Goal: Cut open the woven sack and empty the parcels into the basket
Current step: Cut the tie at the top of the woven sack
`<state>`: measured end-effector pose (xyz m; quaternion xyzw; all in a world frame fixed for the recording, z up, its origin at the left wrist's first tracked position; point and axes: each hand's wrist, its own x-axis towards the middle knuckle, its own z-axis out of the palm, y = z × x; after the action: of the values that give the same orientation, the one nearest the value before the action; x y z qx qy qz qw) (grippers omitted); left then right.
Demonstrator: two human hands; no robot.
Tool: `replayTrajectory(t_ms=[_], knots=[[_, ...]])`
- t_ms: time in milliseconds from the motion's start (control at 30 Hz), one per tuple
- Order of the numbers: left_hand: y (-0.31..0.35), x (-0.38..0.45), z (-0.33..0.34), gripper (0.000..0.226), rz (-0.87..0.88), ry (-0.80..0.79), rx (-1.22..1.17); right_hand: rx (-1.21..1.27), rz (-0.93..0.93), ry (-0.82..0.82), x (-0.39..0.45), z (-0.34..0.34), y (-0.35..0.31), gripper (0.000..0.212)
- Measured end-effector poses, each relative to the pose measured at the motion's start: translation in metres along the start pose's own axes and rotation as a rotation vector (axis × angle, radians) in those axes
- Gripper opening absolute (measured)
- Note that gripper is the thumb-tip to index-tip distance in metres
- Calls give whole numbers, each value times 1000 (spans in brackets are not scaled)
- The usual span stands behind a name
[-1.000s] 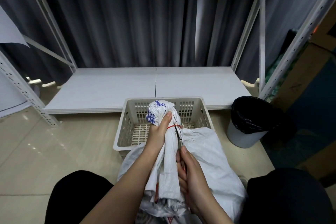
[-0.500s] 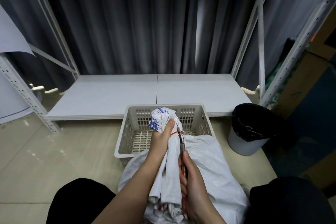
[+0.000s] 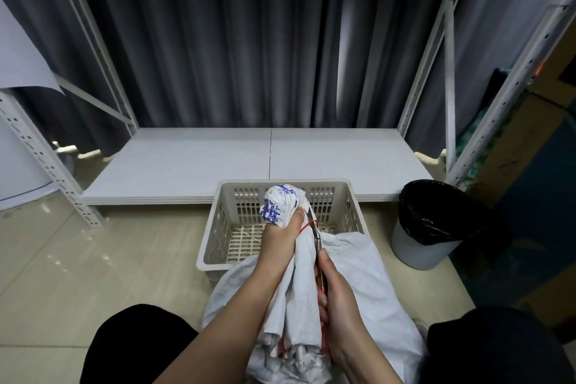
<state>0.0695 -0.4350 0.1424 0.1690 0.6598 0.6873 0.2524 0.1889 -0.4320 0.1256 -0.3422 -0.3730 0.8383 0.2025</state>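
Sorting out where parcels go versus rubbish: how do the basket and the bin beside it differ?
The basket is rectangular, cream, with slotted walls and floor; the bin is round with solid pale walls. The bin is lined with a black bag; the basket has no liner. The sack leans over the basket's near rim; nothing touches the bin. Both stand on the floor with open tops, in front of the low shelf.

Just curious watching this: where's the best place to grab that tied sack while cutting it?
Probably the bunched neck of the woven sack, just below the red tie, from the left as the left hand does. It is narrow there, leaving the scissors room on the right.
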Motion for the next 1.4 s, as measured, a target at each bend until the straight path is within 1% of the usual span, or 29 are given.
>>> replayTrajectory(t_ms=[67,200,300,367,433,533,633,700,800,867,967,1133,1300,1400], knots=[[0,0,1,13,11,14,1,-6,-1,-14,-4,1,-3,48],[0,4,2,10,61,30,19,42,-5,-6,-8,4,3,45],[1,7,4,24,76,19,57,144,12,-12,-11,4,4,49],[2,7,6,27,98,18,60,147,1,-6,-10,4,4,52],[5,5,7,21,111,4,63,123,-17,14,-8,5,0,52],[5,1,11,6,115,-14,132,82,-23,43,-7,4,-8,50],[3,-1,11,9,144,-8,166,88,30,64,-5,6,-18,43],[4,2,12,6,142,-7,154,104,55,51,-5,6,-21,41],[4,6,13,15,139,1,94,144,53,21,-5,6,-19,51],[3,9,13,21,137,14,64,145,41,16,-6,7,-16,53],[4,12,13,28,127,28,62,151,17,15,-5,8,-12,49],[4,13,15,28,107,40,56,155,15,18,-1,5,-3,51],[3,14,18,30,54,57,101,207,15,14,2,4,0,46],[4,14,18,31,55,66,92,214,16,23,1,6,0,41]])
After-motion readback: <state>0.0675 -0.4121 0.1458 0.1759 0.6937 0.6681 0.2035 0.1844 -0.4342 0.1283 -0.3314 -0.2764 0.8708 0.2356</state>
